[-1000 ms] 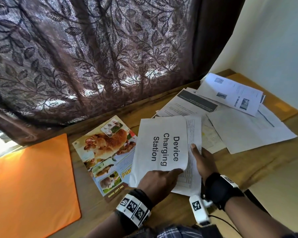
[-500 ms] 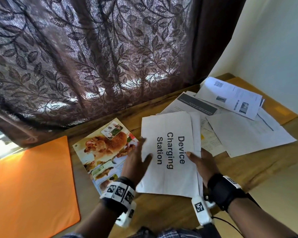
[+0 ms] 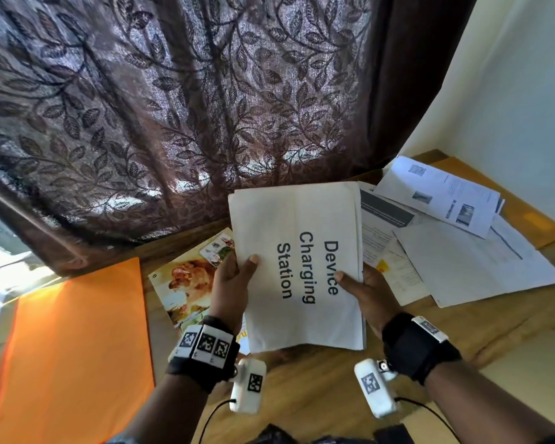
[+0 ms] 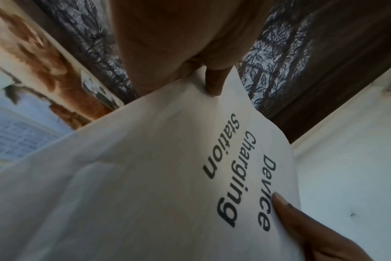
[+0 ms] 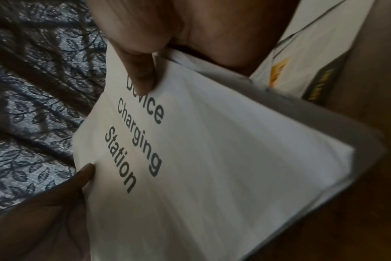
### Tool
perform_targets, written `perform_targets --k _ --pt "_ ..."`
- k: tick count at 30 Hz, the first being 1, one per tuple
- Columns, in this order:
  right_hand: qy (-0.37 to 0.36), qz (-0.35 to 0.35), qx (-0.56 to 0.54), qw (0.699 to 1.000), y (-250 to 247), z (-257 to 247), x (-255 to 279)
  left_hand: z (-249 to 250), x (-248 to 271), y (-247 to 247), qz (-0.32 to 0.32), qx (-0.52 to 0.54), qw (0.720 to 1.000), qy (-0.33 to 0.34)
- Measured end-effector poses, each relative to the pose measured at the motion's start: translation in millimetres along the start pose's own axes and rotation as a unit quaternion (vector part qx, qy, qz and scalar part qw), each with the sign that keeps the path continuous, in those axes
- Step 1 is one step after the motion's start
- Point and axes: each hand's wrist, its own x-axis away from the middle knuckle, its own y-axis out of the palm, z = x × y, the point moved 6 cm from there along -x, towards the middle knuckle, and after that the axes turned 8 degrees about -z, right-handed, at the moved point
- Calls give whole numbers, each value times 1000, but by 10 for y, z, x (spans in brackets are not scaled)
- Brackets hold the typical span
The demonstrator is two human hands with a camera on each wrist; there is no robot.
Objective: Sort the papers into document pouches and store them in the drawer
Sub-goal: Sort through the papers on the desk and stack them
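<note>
A small stack of white papers, topped by a sheet printed "Device Charging Station", is lifted off the wooden table. My left hand grips its left edge, thumb on top. My right hand grips its right edge, thumb on the print. The wrist views show the same stack with a thumb pressed on each side. An orange document pouch lies flat at the left. More loose papers are spread at the right. No drawer is in view.
A colour booklet with animal photos lies on the table under my left hand. A second, tan pouch sits under the right-hand papers by the wall. A dark leaf-patterned curtain hangs behind the table.
The stack lay on the table with my right hand on it; my left hand has taken its left edge, and both hands have raised it upright toward the camera.
</note>
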Motion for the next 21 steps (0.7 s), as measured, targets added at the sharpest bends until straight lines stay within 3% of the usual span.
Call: perform_targets --k 9,21 --pt "-59 -18 -58 996 332 -447 -328 565 93 -130 -10 9 989 149" --pt "-11 -67 -33 997 403 -226 -416 268 29 -291 -44 -22 995 82"
